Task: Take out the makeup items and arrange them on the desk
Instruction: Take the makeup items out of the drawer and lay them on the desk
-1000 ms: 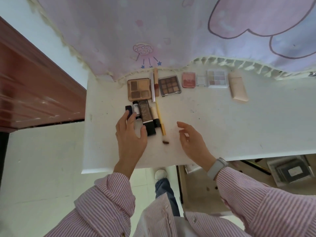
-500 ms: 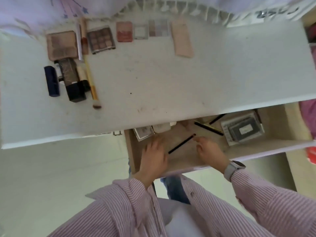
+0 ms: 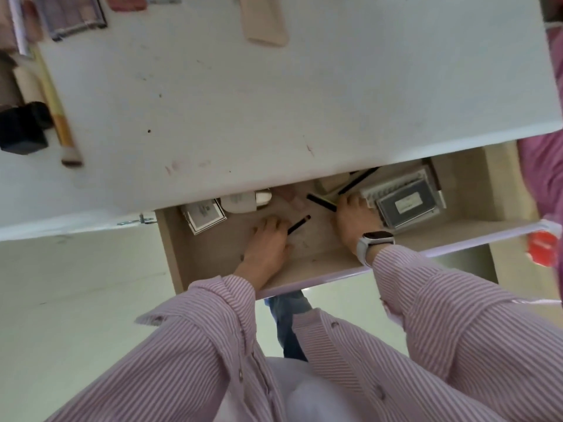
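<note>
- My left hand (image 3: 268,239) grips thin black pencil (image 3: 298,224), centre of open beige wooden drawer (image 3: 179,257).
- My right hand (image 3: 353,220) touches second black pencil (image 3: 321,202); grip unclear.
- Grey lidded box (image 3: 406,202) just right of it.

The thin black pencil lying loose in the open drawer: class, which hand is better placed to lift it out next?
Left. The left hand already touches the thin black pencil; the right hand reaches toward other black sticks farther right.

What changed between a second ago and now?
Both hands left the desk top and went down into the open drawer. The left hand now grips a thin black pencil; the right hand reaches the black pencils beside the grey box, grip unclear. The palettes, beige tube and brush stayed laid out on the desk.
</note>
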{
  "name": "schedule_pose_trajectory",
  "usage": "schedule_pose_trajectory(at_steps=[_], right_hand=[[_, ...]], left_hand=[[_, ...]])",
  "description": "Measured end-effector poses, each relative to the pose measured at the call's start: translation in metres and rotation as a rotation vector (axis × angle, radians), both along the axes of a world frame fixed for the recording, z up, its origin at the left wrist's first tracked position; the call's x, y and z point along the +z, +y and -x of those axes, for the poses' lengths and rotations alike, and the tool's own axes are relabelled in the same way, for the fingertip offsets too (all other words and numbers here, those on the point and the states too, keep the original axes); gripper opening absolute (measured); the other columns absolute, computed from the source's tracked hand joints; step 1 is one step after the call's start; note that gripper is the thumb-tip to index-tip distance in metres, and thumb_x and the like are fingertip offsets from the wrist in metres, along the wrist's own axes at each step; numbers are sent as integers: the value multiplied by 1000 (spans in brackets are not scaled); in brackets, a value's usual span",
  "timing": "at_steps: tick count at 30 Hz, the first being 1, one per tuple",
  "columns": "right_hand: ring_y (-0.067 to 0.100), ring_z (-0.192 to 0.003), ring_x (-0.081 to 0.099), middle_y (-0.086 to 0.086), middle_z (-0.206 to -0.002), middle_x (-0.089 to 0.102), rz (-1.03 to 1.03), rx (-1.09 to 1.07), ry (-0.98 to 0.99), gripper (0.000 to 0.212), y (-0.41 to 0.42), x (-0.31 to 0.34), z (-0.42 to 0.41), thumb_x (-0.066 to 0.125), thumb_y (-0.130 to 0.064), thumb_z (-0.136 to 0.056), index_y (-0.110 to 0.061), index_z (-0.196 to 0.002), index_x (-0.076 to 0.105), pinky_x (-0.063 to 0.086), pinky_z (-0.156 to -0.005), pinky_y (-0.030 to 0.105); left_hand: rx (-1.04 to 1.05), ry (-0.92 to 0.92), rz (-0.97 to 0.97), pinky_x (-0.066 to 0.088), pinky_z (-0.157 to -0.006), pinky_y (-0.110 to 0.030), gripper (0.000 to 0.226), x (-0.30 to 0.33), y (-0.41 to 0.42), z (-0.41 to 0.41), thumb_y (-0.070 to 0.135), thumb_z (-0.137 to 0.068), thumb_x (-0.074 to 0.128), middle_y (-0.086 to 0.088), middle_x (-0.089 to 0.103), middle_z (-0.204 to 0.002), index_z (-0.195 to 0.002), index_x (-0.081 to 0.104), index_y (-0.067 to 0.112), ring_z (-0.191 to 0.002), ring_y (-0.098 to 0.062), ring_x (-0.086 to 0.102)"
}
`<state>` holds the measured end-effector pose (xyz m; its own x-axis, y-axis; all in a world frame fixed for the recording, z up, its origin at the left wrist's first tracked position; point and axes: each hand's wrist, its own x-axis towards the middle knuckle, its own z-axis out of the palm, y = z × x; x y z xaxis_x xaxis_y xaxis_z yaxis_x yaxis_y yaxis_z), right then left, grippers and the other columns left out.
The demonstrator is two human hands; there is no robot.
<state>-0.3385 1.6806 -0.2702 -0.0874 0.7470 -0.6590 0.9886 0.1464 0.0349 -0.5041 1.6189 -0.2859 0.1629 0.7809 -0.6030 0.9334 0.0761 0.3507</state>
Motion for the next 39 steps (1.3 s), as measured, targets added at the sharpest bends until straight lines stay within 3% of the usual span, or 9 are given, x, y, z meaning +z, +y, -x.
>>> schedule_pose_trajectory(at_steps=[5, 8, 12, 17, 22, 28, 32, 36, 39], right_hand=[[37, -108, 54, 21, -121, 51, 30, 130, 20, 31, 0, -12, 4, 28, -1, -94, 3, -123, 40, 45, -80, 43], [37, -106, 56, 21, -120, 53, 40, 123, 5, 29, -2, -15, 3, 29, -2, -94, 3, -118, 44, 46, -79, 41], [36, -103, 57, 20, -117, 55, 87, 93, 78, 28, -9, -17, 7, 31, -3, -93, 0, -116, 45, 46, -78, 39], [36, -85, 60, 20, -102, 60, 96, 19, 310, 20, -11, -8, 15, 37, -1, -85, -4, -103, 46, 40, -60, 33], [36, -77, 58, 17, -106, 50, -72, 93, 412, 27, -7, -4, 38, 44, -23, -91, -5, -111, 43, 32, -54, 31], [41, -93, 57, 20, -115, 49, 6, -36, 336, 36, -13, -20, 67, 43, -31, -95, -3, -117, 41, 38, -65, 37], [38, -94, 59, 19, -110, 57, 53, -53, 266, 28, -16, -20, 57, 46, -20, -90, -5, -114, 42, 35, -64, 33], [31, -86, 60, 15, -102, 63, 116, -7, 285, 25, -18, -5, 46, 48, -24, -89, -8, -109, 46, 34, -59, 28], [21, -65, 55, 8, -89, 62, 105, 13, 383, 19, -21, 14, 32, 48, -27, -90, -12, -103, 47, 30, -47, 25]], left_hand=[[-85, 139, -16, 34, -90, -37, 30, -8, 4, -4, 7, -89, 43, -15, 46, -125, -119, 46, 6, -114, -30, 42], [-113, 108, 7, 34, -88, -36, 28, -6, 2, 0, 9, -87, 45, -16, 48, -122, -115, 48, 5, -111, -31, 44], [29, -31, -8, 33, -67, -31, 27, 7, -9, 22, 11, -85, 51, -16, 45, -117, -111, 47, 4, -94, -34, 52], [18, 141, -256, 47, -45, -33, 37, 25, -17, 59, -2, -67, 68, -21, 58, -109, -103, 59, -1, -68, -37, 61], [-29, 280, -362, 50, -50, -32, 70, 21, 1, 62, -7, -53, 73, -18, 60, -122, -121, 57, -1, -67, -31, 63], [-130, 213, -394, 52, -53, -32, 56, 16, -14, 61, 0, -54, 75, -15, 63, -118, -110, 64, 3, -69, -31, 63], [-139, 259, -401, 49, -61, -30, 55, 7, -17, 63, 23, -49, 84, -10, 67, -91, -100, 66, 9, -78, -27, 63], [-68, 236, -227, 37, -85, -33, 63, -1, -12, 58, 45, -71, 66, -5, 55, -116, -123, 49, 13, -106, -24, 48], [15, 125, -235, 37, -82, -32, 66, 8, -17, 64, 51, -65, 62, -5, 55, -113, -118, 49, 15, -106, -23, 44]])
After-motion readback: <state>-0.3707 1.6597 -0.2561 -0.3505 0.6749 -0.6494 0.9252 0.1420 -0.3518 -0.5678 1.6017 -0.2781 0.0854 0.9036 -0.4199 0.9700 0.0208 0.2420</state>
